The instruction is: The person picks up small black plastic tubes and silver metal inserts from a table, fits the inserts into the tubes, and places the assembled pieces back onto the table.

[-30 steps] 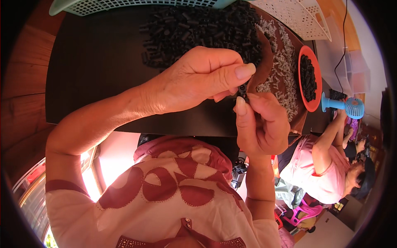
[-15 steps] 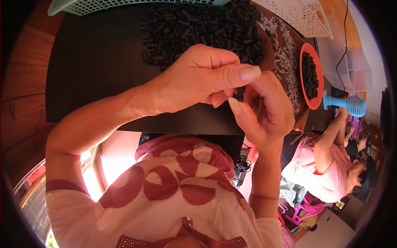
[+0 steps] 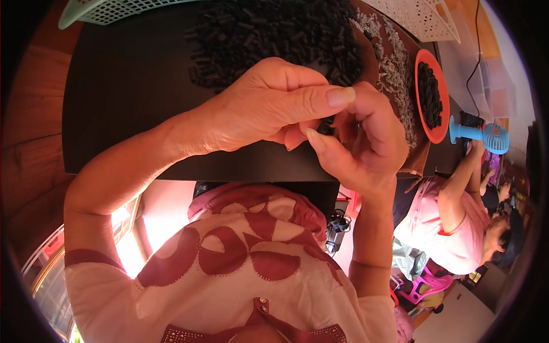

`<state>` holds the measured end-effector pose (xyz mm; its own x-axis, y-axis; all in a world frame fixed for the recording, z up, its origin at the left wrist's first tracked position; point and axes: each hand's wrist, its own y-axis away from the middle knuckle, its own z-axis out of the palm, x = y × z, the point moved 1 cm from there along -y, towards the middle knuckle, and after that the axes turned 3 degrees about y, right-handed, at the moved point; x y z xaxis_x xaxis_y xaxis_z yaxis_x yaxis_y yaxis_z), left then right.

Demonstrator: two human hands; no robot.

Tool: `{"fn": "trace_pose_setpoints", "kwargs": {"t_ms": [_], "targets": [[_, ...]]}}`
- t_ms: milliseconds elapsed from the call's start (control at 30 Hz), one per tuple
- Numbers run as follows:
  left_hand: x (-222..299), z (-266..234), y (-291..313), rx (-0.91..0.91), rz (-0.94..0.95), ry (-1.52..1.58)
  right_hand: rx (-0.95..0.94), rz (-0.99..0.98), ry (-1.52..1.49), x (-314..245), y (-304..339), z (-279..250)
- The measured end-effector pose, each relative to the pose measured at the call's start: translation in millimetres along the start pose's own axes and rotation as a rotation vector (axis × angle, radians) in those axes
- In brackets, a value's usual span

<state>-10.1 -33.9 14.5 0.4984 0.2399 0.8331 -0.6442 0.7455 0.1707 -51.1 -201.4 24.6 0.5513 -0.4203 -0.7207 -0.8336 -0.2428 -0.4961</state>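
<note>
My left hand (image 3: 274, 106) and my right hand (image 3: 369, 140) meet above the near part of the dark table (image 3: 120, 114). The left thumb and curled fingers are closed in a pinch against the right fingertips. A small black piece (image 3: 326, 126) shows in part between the two hands; the fingers cover most of it. The right thumb and bent fingers close toward it from the other side, and what they grip is hidden. Behind the hands lies a large pile of short black tubular pieces (image 3: 269, 40).
Small silvery pieces (image 3: 394, 66) are spread on brown cloth right of the pile. An orange-red bowl (image 3: 445, 114) holds black pieces, with a blue hand fan (image 3: 494, 138) beyond it. A green basket (image 3: 114, 12) and a white perforated basket (image 3: 412, 20) stand behind. Another person (image 3: 446, 228) sits at right.
Both hands stay pinched together, with the right thumb slightly farther left. The whole view has shifted a little.
</note>
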Motion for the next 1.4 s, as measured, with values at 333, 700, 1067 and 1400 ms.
{"fn": "trace_pose_setpoints", "kwargs": {"t_ms": [333,700,1067,1400], "targets": [[5.1,-0.7,1.0,-0.083,-0.008,-0.005,0.044,-0.169,0.037,-1.8,-0.2,6.1],[5.5,5.4,6.0,-0.079,-0.061,-0.069,0.069,-0.187,-0.006,-5.1,5.5,8.5],[6.5,-1.6,3.3,0.034,0.386,-0.238,0.523,0.450,0.323,59.1,23.8,-123.0],[9.8,-24.2,2.9,0.108,0.388,0.143,0.206,0.475,0.343,47.4,12.5,-99.9]]}}
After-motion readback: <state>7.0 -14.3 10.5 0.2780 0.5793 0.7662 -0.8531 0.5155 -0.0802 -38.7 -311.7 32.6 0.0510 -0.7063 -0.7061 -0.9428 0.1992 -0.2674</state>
